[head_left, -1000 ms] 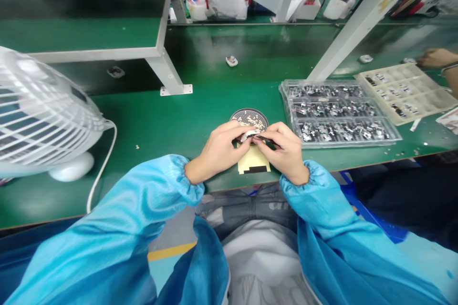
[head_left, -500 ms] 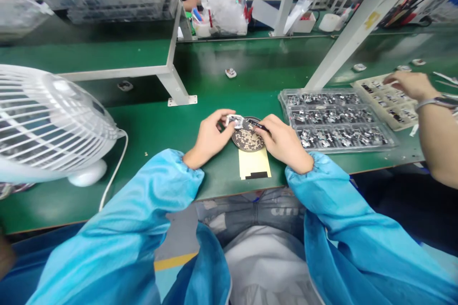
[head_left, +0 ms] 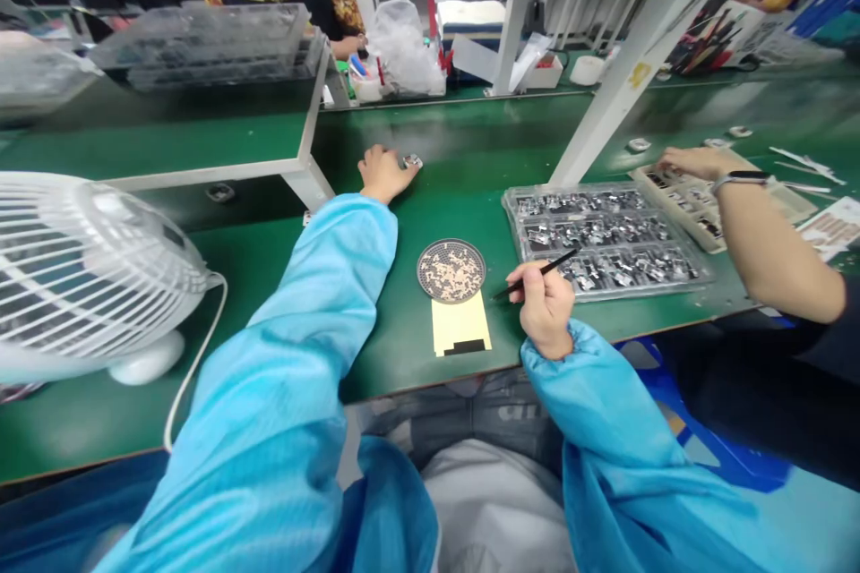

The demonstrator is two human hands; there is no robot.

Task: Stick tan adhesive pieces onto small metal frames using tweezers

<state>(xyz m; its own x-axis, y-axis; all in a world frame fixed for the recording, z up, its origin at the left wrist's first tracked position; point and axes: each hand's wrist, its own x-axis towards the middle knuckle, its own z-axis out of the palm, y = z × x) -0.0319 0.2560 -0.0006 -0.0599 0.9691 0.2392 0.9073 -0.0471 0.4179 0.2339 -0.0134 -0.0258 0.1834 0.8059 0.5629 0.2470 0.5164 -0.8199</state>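
Observation:
My left hand (head_left: 384, 174) is stretched out over the far part of the green bench, palm down, thumb apart from its fingers. Beside the thumb lies a small white-framed part (head_left: 412, 161); whether they touch I cannot tell, and whatever is under the palm is hidden. Closed around slim black tweezers (head_left: 554, 262), my right hand (head_left: 546, 300) is at the near side of the bench. To its left, a round dark perforated dish (head_left: 451, 243) holds many tiny beige pieces (head_left: 453, 273). The dish overlaps a yellow paper (head_left: 460, 322) with a black strip.
A clear compartment tray (head_left: 608, 291) of small metal parts stands right of my right hand. Beyond it, a co-worker's hand (head_left: 695, 163) is in a beige tray (head_left: 712, 237). A white fan (head_left: 94, 273) stands left, near a raised shelf (head_left: 202, 168). A slanted post (head_left: 605, 98) rises behind the tray.
My left hand has left the dish and reached forward; the white part it held is no longer visible. My right hand has drawn back right with the tweezers. The view has shifted slightly.

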